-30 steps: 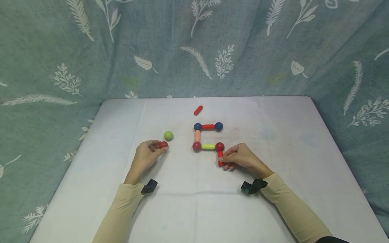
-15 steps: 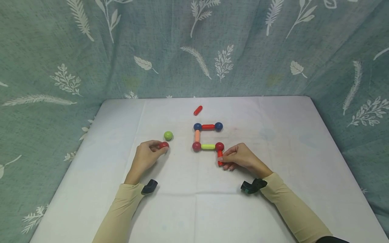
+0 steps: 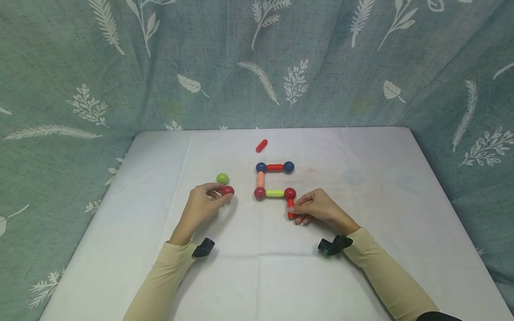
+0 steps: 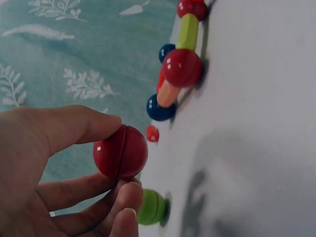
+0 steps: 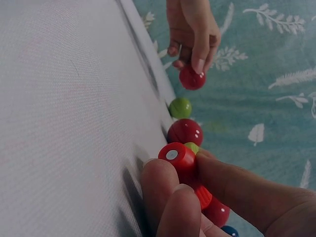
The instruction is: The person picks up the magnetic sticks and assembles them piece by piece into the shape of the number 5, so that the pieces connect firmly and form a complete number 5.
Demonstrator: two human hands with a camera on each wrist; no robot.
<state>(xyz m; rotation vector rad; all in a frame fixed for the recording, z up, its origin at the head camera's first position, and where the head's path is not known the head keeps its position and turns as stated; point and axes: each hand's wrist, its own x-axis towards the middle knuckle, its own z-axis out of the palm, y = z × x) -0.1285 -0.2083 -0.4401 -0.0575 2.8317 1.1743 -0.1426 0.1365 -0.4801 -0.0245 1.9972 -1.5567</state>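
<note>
Between thumb and fingers, my left hand (image 3: 202,206) pinches a red ball (image 4: 121,152) with a seam around it, above the table. A green ball (image 3: 222,178) lies just beyond that hand. My right hand (image 3: 319,207) pinches a red rod (image 3: 290,208), whose free end shows a pale round disc in the right wrist view. The rod's far end meets a red ball (image 3: 290,193) of a joined chain. From there a yellow-green rod (image 3: 275,194) leads to another red ball (image 3: 259,193), then a peach rod (image 3: 261,179), a blue ball (image 3: 261,167), a red rod (image 3: 275,167) and a second blue ball (image 3: 288,167).
A loose red rod (image 3: 262,146) lies behind the chain, near the back of the white-covered table (image 3: 353,156). A green-blue leaf-patterned cloth (image 3: 329,67) hangs behind and at both sides. Each wrist wears a black camera mount.
My left hand has moved right with the red ball, toward the chain, passing in front of the green ball. My right hand and the chain stay in place.
</note>
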